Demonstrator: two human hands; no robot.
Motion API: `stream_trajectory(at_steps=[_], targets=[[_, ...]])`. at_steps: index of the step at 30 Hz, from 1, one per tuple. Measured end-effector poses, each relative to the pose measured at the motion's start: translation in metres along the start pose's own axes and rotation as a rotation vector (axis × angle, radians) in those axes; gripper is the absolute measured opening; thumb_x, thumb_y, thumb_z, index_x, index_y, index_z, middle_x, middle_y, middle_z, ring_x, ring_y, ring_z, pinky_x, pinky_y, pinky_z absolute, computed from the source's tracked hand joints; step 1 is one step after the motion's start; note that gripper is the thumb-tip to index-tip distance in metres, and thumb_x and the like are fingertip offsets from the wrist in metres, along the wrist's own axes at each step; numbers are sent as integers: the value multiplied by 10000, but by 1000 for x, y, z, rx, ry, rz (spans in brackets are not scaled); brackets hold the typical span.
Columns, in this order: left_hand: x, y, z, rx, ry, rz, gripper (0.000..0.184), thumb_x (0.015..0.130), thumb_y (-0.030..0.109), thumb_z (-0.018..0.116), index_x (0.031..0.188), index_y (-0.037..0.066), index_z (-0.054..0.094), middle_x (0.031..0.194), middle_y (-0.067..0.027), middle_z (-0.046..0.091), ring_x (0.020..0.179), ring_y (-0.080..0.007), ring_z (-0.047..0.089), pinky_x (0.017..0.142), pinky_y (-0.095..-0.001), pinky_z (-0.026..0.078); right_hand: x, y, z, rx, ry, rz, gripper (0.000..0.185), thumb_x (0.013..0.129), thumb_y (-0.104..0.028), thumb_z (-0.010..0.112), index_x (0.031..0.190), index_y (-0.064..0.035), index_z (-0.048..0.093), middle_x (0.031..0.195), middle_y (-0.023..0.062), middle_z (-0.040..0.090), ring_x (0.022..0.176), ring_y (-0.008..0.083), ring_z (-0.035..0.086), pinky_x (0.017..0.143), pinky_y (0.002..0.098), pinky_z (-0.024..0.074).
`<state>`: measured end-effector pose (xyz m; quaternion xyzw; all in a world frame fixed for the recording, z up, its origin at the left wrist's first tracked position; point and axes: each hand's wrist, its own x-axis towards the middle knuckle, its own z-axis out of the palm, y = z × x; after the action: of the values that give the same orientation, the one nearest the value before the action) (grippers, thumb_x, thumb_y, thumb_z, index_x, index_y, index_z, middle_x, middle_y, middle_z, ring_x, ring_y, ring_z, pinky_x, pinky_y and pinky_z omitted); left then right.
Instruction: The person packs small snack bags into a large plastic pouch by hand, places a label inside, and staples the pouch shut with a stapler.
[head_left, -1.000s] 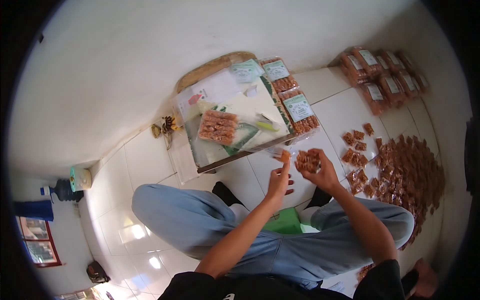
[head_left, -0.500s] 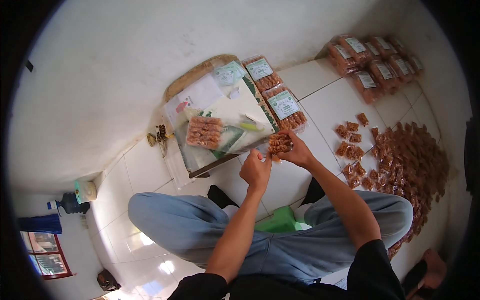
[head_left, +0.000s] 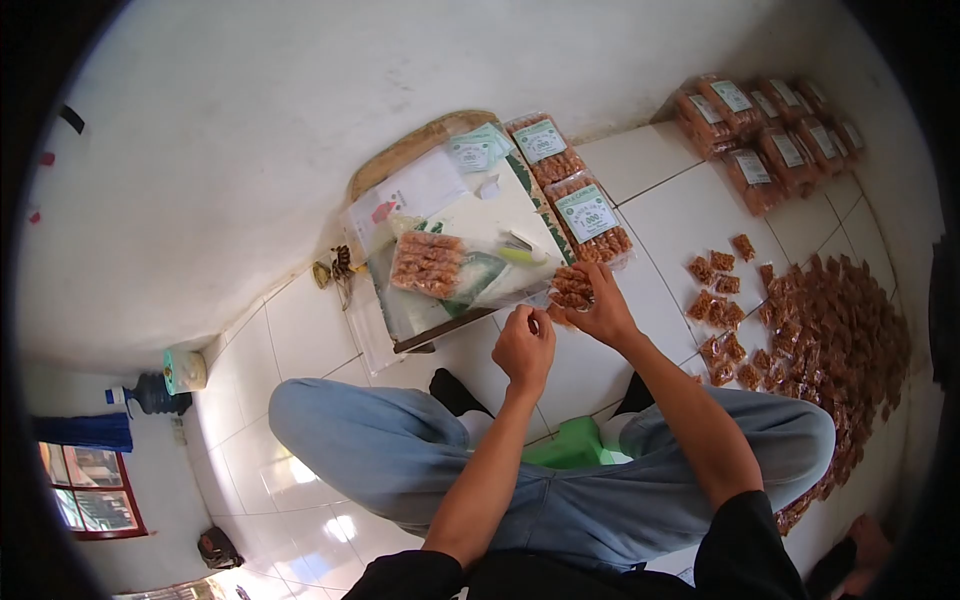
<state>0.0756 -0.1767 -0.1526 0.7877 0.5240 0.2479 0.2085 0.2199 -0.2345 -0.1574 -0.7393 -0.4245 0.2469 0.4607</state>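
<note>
My right hand (head_left: 603,308) grips a small stack of snack packets (head_left: 571,288) at the near right corner of the low table (head_left: 447,328). Close on its left, my left hand (head_left: 525,345) has its fingers curled at the edge of a clear plastic bag (head_left: 522,293); what they pinch is too small to make out. On the table lie a filled bag of snacks (head_left: 427,263), a yellow-green cutter (head_left: 522,255) and printed labels (head_left: 472,152). Two labelled packs, one of them (head_left: 590,218) nearer, rest along the table's right side.
A large heap of small packets (head_left: 835,350) covers the floor at the right, with loose packets (head_left: 717,310) beside it. Labelled bags (head_left: 770,150) are piled at the back right. A green object (head_left: 570,443) lies between my legs. Another person's foot (head_left: 868,545) shows at the lower right.
My right hand has brought the packets up and left to the table's corner and the plastic bag. My left hand has closed from spread fingers and moved slightly left. The view has shifted.
</note>
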Motion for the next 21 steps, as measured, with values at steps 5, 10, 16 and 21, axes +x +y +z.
stream_trajectory(at_steps=[5,10,16,21], targets=[[-6,-2,-2,-71,40,64,158,906,228,592,805,107,587,719,-39,638,609,-295,626,526,-434,464,1,-5,14,39,113,7,706,685,-167,819,1281,-6,475,1191,158,568,1096,282,585,934,353,488],[-14,-5,-3,-44,-30,-14,173,913,247,585,814,106,601,743,-59,659,672,-311,650,595,-436,479,15,-31,22,543,-38,394,609,719,-205,828,1194,35,532,1021,104,651,824,155,638,774,289,528],[-15,-6,-9,-87,-29,-71,192,920,266,569,836,99,611,729,-72,646,669,-303,639,605,-418,474,18,-27,34,878,-185,491,446,764,-139,790,1121,44,595,987,96,667,851,135,644,743,258,519],[-15,-2,-14,-187,-19,-113,193,923,263,565,852,91,618,719,-73,632,659,-286,623,612,-400,467,1,-4,37,689,-121,292,537,791,-143,771,1230,57,535,1065,119,660,951,179,651,802,297,531]])
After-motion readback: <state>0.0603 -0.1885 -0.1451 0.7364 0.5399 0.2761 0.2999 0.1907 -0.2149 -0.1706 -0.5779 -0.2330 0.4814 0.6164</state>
